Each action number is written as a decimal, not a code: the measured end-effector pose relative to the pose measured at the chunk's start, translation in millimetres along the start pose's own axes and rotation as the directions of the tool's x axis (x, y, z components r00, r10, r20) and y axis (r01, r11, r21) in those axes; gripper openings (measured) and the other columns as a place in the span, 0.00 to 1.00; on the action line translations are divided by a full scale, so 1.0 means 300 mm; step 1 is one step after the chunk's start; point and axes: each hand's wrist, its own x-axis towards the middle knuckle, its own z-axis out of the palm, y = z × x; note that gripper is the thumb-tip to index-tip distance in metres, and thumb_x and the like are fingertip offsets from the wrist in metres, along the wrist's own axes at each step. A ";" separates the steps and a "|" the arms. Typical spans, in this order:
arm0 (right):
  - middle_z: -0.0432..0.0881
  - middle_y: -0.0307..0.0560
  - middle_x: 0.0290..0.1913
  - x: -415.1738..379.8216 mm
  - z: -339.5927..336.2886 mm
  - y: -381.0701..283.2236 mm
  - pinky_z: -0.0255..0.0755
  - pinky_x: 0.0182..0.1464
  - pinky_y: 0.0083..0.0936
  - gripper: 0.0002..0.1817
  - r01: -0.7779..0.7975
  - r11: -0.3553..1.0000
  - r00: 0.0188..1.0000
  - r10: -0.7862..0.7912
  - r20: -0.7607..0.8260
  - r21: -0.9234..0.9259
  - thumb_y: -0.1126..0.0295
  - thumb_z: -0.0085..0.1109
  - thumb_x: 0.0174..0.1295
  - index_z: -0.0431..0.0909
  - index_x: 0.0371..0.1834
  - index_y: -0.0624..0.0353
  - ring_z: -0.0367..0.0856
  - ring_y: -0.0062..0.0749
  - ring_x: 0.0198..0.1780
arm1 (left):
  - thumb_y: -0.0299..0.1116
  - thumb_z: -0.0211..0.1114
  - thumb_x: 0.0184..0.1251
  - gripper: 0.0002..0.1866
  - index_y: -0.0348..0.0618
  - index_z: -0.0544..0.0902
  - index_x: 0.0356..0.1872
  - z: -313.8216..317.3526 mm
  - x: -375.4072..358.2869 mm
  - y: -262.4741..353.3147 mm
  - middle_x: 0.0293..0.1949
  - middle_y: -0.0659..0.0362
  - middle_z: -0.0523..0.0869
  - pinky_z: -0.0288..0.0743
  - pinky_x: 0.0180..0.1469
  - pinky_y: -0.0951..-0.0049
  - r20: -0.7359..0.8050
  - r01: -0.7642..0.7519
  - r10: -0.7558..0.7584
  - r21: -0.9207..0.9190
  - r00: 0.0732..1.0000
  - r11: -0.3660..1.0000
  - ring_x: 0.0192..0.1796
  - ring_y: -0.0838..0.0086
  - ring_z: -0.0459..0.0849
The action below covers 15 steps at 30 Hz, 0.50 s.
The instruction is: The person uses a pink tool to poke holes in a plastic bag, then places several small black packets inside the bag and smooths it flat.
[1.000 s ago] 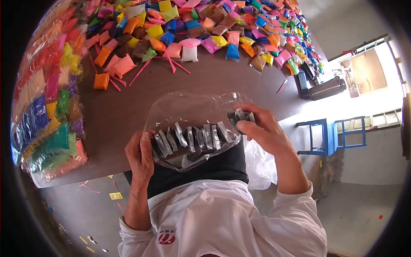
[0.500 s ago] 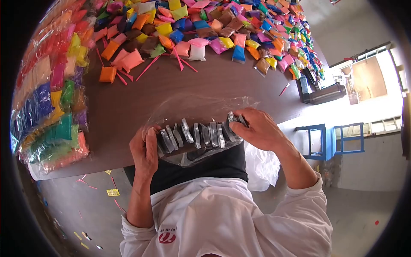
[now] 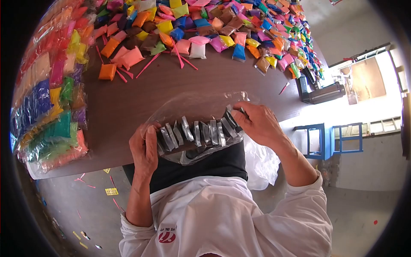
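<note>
A row of black sachets (image 3: pixel 197 134) with shiny clear wrapping stands on edge at the table's near side, above my lap. They lie in a thin clear plastic bag (image 3: pixel 175 107), whose loose film spreads out behind them. At the row's left end my left hand (image 3: pixel 144 147) is closed on the bag's side, thumb on top. My right hand (image 3: pixel 259 124) pinches the sachets at the right end, its fingertips partly hidden behind them.
Colourful packets (image 3: pixel 199 51) are heaped across the table's (image 3: pixel 115 145) far side, with pink strips among them. Larger bags of coloured packets (image 3: pixel 43 98) are stacked at left. A dark flask (image 3: pixel 327 93) lies at right, and a blue stool (image 3: pixel 321 141) stands beyond.
My right hand has shifted slightly up, and the sachets at the right end tilt more to the left. My left hand stays almost still.
</note>
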 end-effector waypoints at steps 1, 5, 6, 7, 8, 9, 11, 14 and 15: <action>0.83 0.59 0.28 0.000 0.000 0.008 0.73 0.39 0.49 0.19 0.030 1.000 1.000 -0.030 0.010 -0.002 0.53 0.53 0.71 0.81 0.44 0.60 0.83 0.58 0.35 | 0.41 0.51 0.80 0.20 0.34 0.83 0.39 -0.001 0.000 0.000 0.31 0.61 0.82 0.69 0.41 0.76 0.001 -0.001 0.001 0.004 1.000 1.000 0.36 0.79 0.75; 0.83 0.59 0.28 0.000 0.005 0.019 0.73 0.40 0.50 0.19 0.016 1.000 1.000 -0.016 0.016 0.015 0.53 0.53 0.72 0.80 0.46 0.59 0.84 0.58 0.35 | 0.40 0.51 0.80 0.19 0.33 0.83 0.38 -0.002 -0.002 0.006 0.31 0.61 0.81 0.68 0.41 0.77 0.016 0.027 -0.027 -0.010 1.000 1.000 0.36 0.79 0.75; 0.84 0.59 0.29 0.000 0.002 0.012 0.74 0.41 0.49 0.19 -0.015 0.999 1.000 0.014 0.024 0.040 0.53 0.54 0.71 0.80 0.47 0.59 0.84 0.58 0.36 | 0.40 0.51 0.80 0.19 0.33 0.83 0.38 -0.002 -0.002 0.008 0.31 0.61 0.81 0.68 0.41 0.77 0.020 0.043 -0.042 -0.020 0.999 0.999 0.36 0.79 0.75; 0.84 0.59 0.30 -0.001 -0.006 0.000 0.74 0.42 0.49 0.19 -0.045 0.997 0.998 0.043 0.034 0.064 0.53 0.55 0.71 0.80 0.47 0.59 0.84 0.57 0.37 | 0.40 0.51 0.80 0.19 0.33 0.83 0.38 -0.001 -0.001 0.011 0.31 0.61 0.81 0.68 0.41 0.77 0.018 0.045 -0.045 -0.018 0.999 0.999 0.36 0.79 0.74; 0.84 0.60 0.31 -0.003 -0.009 -0.005 0.74 0.43 0.48 0.19 -0.076 0.993 0.996 0.072 0.045 0.088 0.53 0.55 0.71 0.80 0.48 0.59 0.84 0.57 0.38 | 0.41 0.51 0.80 0.20 0.33 0.83 0.38 0.001 -0.001 0.015 0.31 0.61 0.81 0.68 0.41 0.77 0.016 0.048 -0.048 -0.016 0.999 0.999 0.36 0.79 0.74; 0.84 0.60 0.32 -0.004 -0.005 -0.001 0.74 0.44 0.48 0.18 -0.022 0.997 0.999 0.020 0.026 0.076 0.54 0.56 0.70 0.79 0.48 0.59 0.84 0.56 0.39 | 0.41 0.51 0.80 0.20 0.33 0.82 0.38 0.002 -0.001 0.017 0.31 0.61 0.81 0.68 0.41 0.77 0.014 0.051 -0.051 -0.012 0.999 0.999 0.36 0.79 0.74; 0.84 0.60 0.35 -0.008 0.008 0.010 0.75 0.46 0.47 0.18 0.085 0.995 0.996 -0.085 -0.010 0.051 0.56 0.58 0.69 0.79 0.50 0.60 0.84 0.55 0.41 | 0.41 0.51 0.80 0.20 0.33 0.82 0.37 0.000 -0.003 -0.001 0.31 0.61 0.81 0.68 0.41 0.77 0.012 0.034 -0.034 0.002 0.999 0.999 0.35 0.79 0.74; 0.85 0.59 0.38 -0.008 0.011 0.020 0.75 0.48 0.45 0.17 0.138 0.987 0.990 -0.139 -0.004 0.081 0.60 0.58 0.65 0.81 0.49 0.60 0.84 0.55 0.43 | 0.41 0.51 0.80 0.21 0.32 0.82 0.37 0.002 -0.001 -0.001 0.31 0.61 0.81 0.67 0.40 0.77 0.011 0.021 -0.021 0.001 1.000 1.000 0.35 0.80 0.74; 0.85 0.58 0.37 -0.006 0.009 0.026 0.75 0.46 0.43 0.16 0.146 0.987 0.988 -0.149 0.038 0.067 0.61 0.59 0.64 0.81 0.49 0.60 0.84 0.53 0.41 | 0.41 0.51 0.80 0.21 0.32 0.82 0.37 0.003 0.000 0.002 0.31 0.61 0.81 0.67 0.40 0.77 0.010 0.018 -0.018 -0.003 1.000 1.000 0.35 0.80 0.74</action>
